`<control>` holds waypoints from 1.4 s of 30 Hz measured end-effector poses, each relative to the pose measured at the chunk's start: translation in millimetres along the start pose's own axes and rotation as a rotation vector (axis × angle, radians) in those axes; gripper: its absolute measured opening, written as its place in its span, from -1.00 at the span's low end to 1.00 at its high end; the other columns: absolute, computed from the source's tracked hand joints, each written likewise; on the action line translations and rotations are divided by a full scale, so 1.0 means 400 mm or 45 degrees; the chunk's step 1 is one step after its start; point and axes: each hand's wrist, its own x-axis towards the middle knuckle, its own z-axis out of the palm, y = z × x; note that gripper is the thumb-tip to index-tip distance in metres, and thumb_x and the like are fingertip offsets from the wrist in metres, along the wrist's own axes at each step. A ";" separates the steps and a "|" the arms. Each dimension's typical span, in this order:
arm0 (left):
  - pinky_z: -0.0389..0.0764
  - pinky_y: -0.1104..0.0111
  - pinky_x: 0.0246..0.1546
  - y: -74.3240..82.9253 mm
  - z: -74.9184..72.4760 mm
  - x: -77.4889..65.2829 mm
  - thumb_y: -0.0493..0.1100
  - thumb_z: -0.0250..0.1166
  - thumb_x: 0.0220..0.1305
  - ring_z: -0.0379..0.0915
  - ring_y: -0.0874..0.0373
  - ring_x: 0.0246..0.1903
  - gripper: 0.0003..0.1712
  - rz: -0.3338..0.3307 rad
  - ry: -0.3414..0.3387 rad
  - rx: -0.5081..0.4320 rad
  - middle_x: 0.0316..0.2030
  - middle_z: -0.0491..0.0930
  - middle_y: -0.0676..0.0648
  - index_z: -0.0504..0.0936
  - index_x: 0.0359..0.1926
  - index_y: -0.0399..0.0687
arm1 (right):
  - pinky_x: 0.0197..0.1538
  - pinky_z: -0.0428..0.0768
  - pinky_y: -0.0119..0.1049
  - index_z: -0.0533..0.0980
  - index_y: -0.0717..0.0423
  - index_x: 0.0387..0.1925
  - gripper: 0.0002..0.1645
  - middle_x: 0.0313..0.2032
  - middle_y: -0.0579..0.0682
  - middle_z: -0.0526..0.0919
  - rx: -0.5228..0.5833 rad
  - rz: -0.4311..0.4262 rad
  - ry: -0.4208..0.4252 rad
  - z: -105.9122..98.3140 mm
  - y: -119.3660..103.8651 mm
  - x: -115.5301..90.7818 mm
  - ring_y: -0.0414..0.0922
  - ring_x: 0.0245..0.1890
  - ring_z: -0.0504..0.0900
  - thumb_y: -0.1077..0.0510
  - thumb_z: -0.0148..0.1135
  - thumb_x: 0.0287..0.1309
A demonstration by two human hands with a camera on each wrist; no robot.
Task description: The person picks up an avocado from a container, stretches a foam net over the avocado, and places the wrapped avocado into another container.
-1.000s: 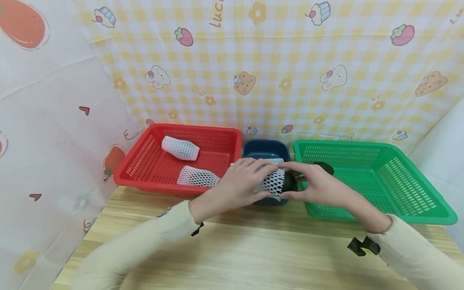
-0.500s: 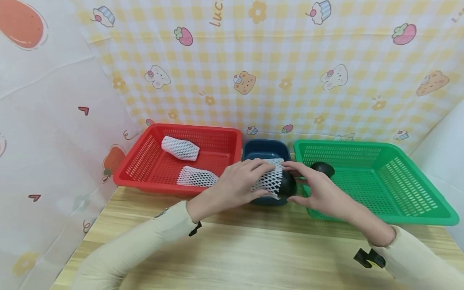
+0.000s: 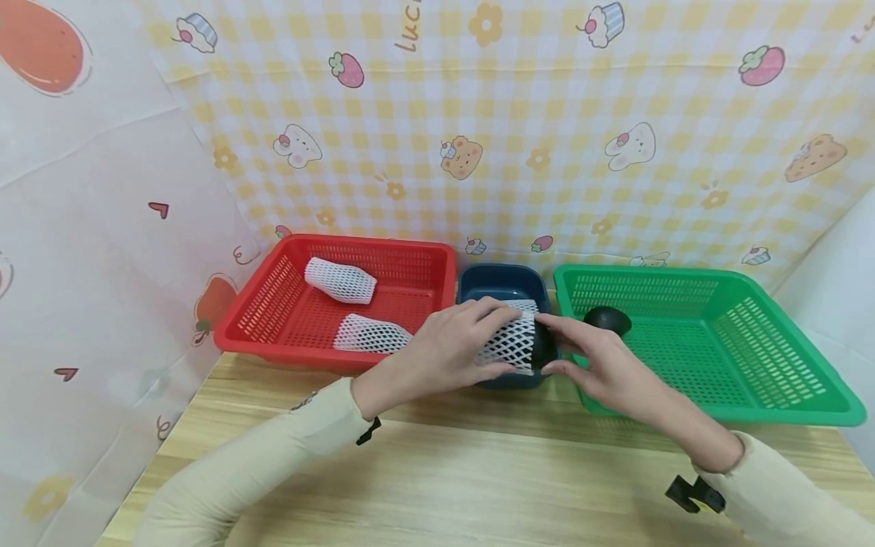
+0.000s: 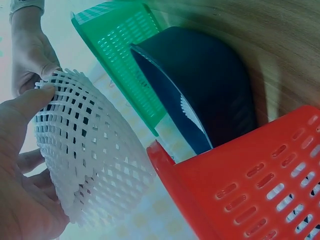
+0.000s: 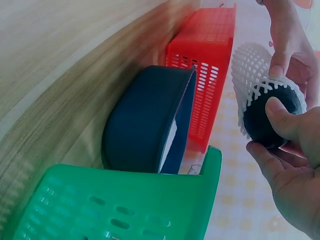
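Note:
A white foam net sleeve (image 3: 509, 342) covers one end of a dark avocado (image 5: 265, 117), above the dark blue bin. My left hand (image 3: 451, 342) grips the sleeve from the left, its thumb near the net's mouth in the left wrist view. On the other side my right hand (image 3: 608, 365) holds the bare end of the avocado, thumb on top and fingers beneath in the right wrist view. The sleeve's far end narrows and hangs loose. A second dark avocado (image 3: 608, 320) lies in the green basket (image 3: 766, 342), just behind the right hand.
Two white net-wrapped pieces (image 3: 340, 279) lie in the red basket (image 3: 335, 245) on the left. Between the baskets stands the dark blue bin (image 3: 502, 273), with something white inside in the right wrist view. The wooden table (image 3: 437, 486) runs in front; a patterned cloth (image 3: 424, 106) hangs behind.
My right hand drew back slightly to the right, baring more of the held avocado, then closed in on its end again. The avocado in the green basket shows more. My left hand barely moved.

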 end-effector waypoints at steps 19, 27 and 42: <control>0.63 0.35 -0.10 0.010 -0.008 0.011 0.14 0.57 0.07 0.47 0.09 0.07 -0.14 0.034 0.032 0.027 0.19 0.50 -0.11 0.50 0.31 -0.14 | -0.23 0.68 -0.37 0.52 0.29 0.23 -0.24 -0.05 0.18 0.70 0.045 0.061 0.205 0.023 -0.009 -0.007 -0.06 -0.22 0.77 0.59 0.46 -0.08; 0.61 0.35 -0.06 0.014 -0.017 0.020 0.13 0.57 0.09 0.46 0.07 0.08 -0.15 0.059 0.024 0.030 0.20 0.50 -0.12 0.50 0.31 -0.13 | -0.21 0.68 -0.33 0.57 0.27 0.19 -0.27 0.00 0.15 0.69 0.096 0.060 0.272 0.028 -0.011 -0.007 -0.04 -0.20 0.77 0.58 0.48 -0.10; 0.61 0.37 -0.08 0.024 -0.032 0.031 0.13 0.56 0.10 0.43 0.07 0.10 -0.17 0.052 0.015 0.000 0.22 0.48 -0.11 0.51 0.32 -0.12 | -0.14 0.65 -0.41 0.56 0.29 0.15 -0.33 -0.06 0.13 0.71 0.068 0.033 0.340 0.038 -0.010 -0.007 -0.07 -0.16 0.74 0.59 0.45 -0.07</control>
